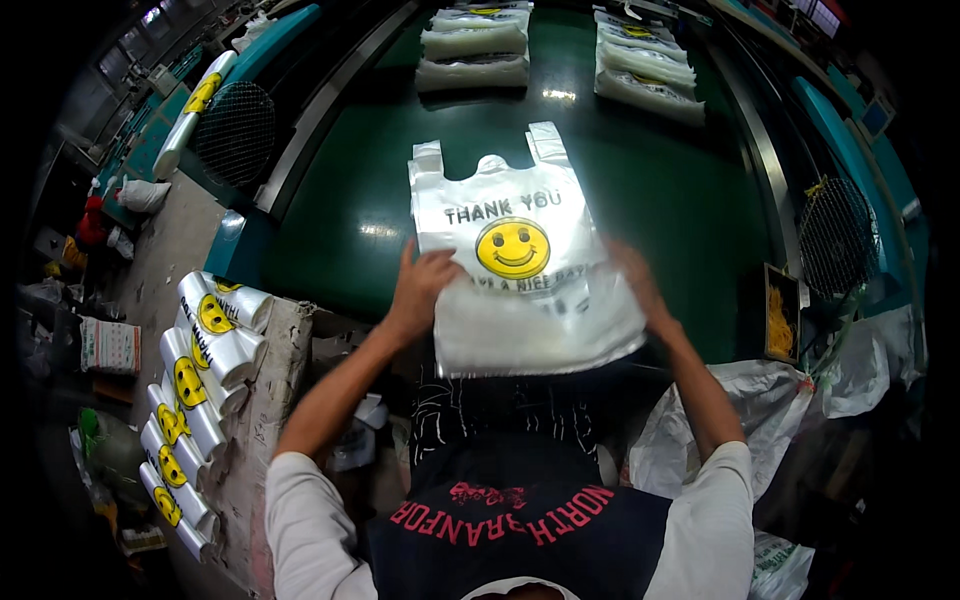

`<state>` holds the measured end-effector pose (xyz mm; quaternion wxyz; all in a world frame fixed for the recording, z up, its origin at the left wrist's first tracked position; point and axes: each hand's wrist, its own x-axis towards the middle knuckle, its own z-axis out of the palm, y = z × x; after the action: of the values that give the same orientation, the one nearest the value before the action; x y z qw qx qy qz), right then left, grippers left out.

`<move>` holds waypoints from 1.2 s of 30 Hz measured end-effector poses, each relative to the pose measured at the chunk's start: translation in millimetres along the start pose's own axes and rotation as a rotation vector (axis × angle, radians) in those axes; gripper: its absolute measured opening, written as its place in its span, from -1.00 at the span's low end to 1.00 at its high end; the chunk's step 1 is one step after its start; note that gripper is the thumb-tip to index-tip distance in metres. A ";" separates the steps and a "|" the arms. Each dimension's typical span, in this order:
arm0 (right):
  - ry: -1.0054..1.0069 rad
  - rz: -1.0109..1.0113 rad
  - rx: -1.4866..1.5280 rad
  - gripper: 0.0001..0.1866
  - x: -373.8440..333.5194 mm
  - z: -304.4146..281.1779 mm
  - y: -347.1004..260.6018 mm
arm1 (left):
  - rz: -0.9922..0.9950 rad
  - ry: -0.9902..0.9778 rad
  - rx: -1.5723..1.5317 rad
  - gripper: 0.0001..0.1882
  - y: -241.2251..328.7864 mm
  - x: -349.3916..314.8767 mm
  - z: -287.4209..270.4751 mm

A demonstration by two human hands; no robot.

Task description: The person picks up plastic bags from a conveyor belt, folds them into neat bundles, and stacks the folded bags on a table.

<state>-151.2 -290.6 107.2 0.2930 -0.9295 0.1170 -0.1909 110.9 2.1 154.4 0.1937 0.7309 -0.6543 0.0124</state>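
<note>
A stack of white plastic T-shirt bags (515, 325) with a yellow smiley print lies on the near part of the green belt, handles pointing away from me. Its bottom end reaches over the belt's near edge. My left hand (424, 287) grips the stack's left side, thumb raised and fingers curled over the top. On the opposite side my right hand (640, 285), somewhat blurred, closes around the right edge; some of its fingertips are hard to make out.
Two rows of bag stacks, left (473, 50) and right (648, 65), lie farther up the green belt (345, 190). Folded bag bundles (205, 350) line a worn bench (275, 400) at my left. A small box of yellow bands (780, 315) and a white sack (740, 410) are at my right.
</note>
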 end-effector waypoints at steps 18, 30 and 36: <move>0.068 0.358 0.961 -0.48 161.6 -149.0 -66.4 | -0.347 0.323 -1.052 -0.33 -54.3 184.4 -142.5; 0.252 0.513 0.330 -0.03 4.1 25.1 -54.3 | -0.508 -0.080 -0.166 -0.21 8.0 19.2 26.1; 0.229 0.413 -0.016 -0.10 4.3 36.9 -95.0 | -0.448 0.001 0.101 -0.47 8.4 44.3 -4.2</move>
<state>-121.6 -197.5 136.6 0.3033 -0.8603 0.3389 -0.2303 110.1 -39.3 172.6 0.1550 0.8668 -0.4739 0.0024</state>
